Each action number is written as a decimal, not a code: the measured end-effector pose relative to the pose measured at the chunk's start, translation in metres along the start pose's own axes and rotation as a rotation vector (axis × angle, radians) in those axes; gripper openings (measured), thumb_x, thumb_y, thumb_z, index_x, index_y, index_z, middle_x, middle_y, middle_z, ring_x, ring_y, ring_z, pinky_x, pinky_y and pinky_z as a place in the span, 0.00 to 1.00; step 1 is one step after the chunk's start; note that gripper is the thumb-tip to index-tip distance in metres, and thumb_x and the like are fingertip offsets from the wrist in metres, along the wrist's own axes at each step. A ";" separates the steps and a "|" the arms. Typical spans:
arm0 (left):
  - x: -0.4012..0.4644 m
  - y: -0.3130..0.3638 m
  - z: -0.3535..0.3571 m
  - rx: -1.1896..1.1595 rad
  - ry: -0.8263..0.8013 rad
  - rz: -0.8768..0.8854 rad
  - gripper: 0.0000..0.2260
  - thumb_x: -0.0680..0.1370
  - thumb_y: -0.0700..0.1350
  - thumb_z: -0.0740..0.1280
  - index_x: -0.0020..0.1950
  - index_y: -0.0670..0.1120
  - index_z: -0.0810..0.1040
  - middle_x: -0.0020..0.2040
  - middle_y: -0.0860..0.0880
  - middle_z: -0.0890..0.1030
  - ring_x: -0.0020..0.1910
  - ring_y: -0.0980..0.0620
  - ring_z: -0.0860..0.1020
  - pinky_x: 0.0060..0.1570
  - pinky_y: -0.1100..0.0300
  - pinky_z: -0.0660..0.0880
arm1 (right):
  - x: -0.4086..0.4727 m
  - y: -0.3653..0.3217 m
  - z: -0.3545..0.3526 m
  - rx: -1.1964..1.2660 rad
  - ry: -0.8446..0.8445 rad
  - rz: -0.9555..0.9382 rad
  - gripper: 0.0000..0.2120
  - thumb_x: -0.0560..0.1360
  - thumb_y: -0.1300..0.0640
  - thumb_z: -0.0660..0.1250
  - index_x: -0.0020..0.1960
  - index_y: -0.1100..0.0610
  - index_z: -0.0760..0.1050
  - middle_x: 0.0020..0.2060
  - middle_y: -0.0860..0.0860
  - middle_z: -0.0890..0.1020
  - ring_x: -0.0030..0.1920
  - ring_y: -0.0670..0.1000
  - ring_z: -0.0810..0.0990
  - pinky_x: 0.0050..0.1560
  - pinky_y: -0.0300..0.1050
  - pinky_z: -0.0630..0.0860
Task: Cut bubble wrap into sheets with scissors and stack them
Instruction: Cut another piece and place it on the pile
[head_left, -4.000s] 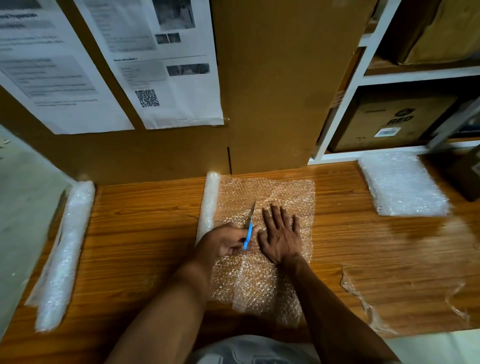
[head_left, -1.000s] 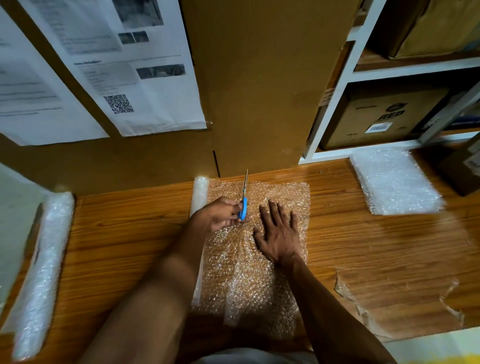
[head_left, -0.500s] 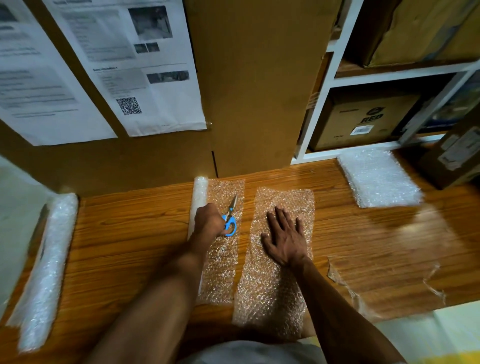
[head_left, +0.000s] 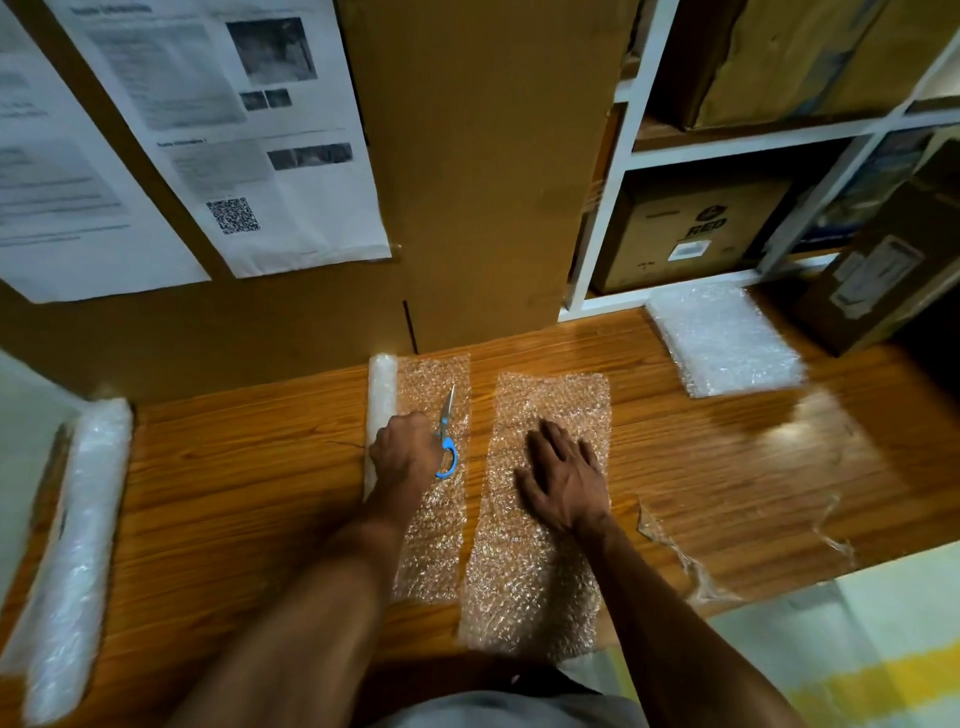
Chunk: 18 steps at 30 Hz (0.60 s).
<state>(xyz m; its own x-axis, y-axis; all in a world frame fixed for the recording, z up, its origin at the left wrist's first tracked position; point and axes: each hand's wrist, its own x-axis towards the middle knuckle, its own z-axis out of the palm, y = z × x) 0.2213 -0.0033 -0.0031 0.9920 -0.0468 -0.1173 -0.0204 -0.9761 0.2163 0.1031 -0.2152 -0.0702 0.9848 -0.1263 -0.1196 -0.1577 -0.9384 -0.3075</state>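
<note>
Lying flat on the table (head_left: 234, 467), the cut sheet (head_left: 540, 545) is seen as a long strip, its long axis running from the near table edge away toward the cardboard wall (head_left: 467, 182); its near end overhangs the table edge slightly. It is pinned under the right hand (head_left: 563, 475), palm down, fingers straight and spread, pointing away and a little left.

Just beside it to the left, across a narrow gap of bare wood, the unrolled flap of the roll (head_left: 381, 395) is laid parallel. On that flap the left hand (head_left: 402, 449) is curled around the blue handles of the scissors (head_left: 445, 434), blades pointing away along the same axis; whether the blades are parted cannot be told.

The stack of cut sheets (head_left: 724, 338) is found well apart, far right, against the shelf unit (head_left: 613, 208). The right hand is judged nearer to it; the sheet would have to be carried right and away. A second roll (head_left: 72, 545) lies at the table's left edge.
</note>
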 end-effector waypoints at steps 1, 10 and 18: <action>-0.001 0.002 0.003 -0.056 0.017 0.093 0.06 0.80 0.47 0.69 0.55 0.50 0.82 0.51 0.46 0.85 0.50 0.44 0.83 0.48 0.53 0.80 | -0.003 0.002 0.001 0.012 0.035 0.006 0.35 0.84 0.32 0.45 0.85 0.50 0.54 0.85 0.50 0.52 0.84 0.52 0.51 0.83 0.60 0.48; -0.034 0.017 0.045 -0.171 -0.305 0.681 0.17 0.74 0.54 0.76 0.62 0.60 0.81 0.70 0.53 0.75 0.72 0.50 0.68 0.69 0.44 0.71 | -0.048 0.036 -0.001 0.052 0.220 0.027 0.16 0.81 0.40 0.59 0.59 0.50 0.68 0.56 0.51 0.72 0.57 0.53 0.72 0.62 0.54 0.72; -0.047 0.023 0.048 -0.153 -0.178 0.646 0.11 0.75 0.51 0.76 0.57 0.58 0.83 0.67 0.54 0.78 0.71 0.51 0.70 0.67 0.50 0.73 | -0.078 0.048 0.001 0.033 0.237 -0.048 0.20 0.80 0.39 0.58 0.65 0.51 0.71 0.69 0.52 0.72 0.68 0.51 0.71 0.72 0.52 0.64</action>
<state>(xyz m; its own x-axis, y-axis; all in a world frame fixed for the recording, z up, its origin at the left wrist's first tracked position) 0.1680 -0.0337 -0.0389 0.7505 -0.6568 -0.0735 -0.5705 -0.7000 0.4295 0.0183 -0.2498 -0.0765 0.9802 -0.1575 0.1200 -0.1087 -0.9346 -0.3387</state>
